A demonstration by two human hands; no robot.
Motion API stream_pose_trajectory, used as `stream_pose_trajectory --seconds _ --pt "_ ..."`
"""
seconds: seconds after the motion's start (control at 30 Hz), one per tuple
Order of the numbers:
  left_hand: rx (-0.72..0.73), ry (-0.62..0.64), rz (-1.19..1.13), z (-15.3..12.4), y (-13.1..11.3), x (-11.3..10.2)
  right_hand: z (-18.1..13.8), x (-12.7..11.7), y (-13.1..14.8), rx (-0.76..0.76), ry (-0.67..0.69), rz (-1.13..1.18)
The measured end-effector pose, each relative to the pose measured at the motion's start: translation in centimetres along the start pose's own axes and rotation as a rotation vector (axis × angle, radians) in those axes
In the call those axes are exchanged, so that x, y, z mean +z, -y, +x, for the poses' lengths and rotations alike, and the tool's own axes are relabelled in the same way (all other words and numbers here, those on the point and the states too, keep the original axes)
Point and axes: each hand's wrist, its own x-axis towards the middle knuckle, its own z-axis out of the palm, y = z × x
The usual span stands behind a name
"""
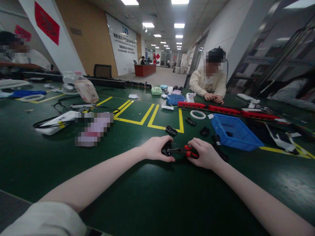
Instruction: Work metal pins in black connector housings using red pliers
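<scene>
Over the green table, my left hand [158, 149] is closed around a small black part [166, 148], which its fingers partly cover. My right hand [204, 153] grips long-nose pliers [188, 150] by their red and black handles. The tips of the pliers point left and meet the black part; whether they pinch something there is too small to tell. Just beyond my hands lie a black toothed piece [171, 130], another like it [191, 121], and a rounded black piece [204, 131].
Right of my right hand sits a blue bin [233, 132], with black cables [219, 144] beside it. A long red strip [221, 109] runs behind. On the left are a bottle [85, 88], a white power strip [57, 123] and a pinkish item [94, 129]. A person [209, 77] sits across.
</scene>
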Motion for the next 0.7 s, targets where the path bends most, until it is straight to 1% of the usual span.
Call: stream_pose_trajectory --seconds 0.13,0.27,0.47,0.6,0.7 --pt "-0.012 -0.066 -0.034 -0.17 0.02 0.12 0.07 -0.09 0.04 0.002 0.015 -0.006" --pt "0.014 -0.105 -0.010 -0.22 0.07 0.27 0.02 -0.04 -0.04 0.001 0.014 -0.014" --pt "0.012 -0.113 0.021 -0.25 -0.03 0.31 -0.03 0.05 -0.11 -0.016 -0.002 -0.023" --pt "0.041 -0.112 0.038 -0.30 -0.19 0.23 -0.05 -0.03 -0.05 -0.037 -0.023 -0.046" --pt "0.025 -0.081 0.039 -0.22 -0.19 0.16 -0.09 0.01 -0.05 -0.048 -0.033 -0.073"
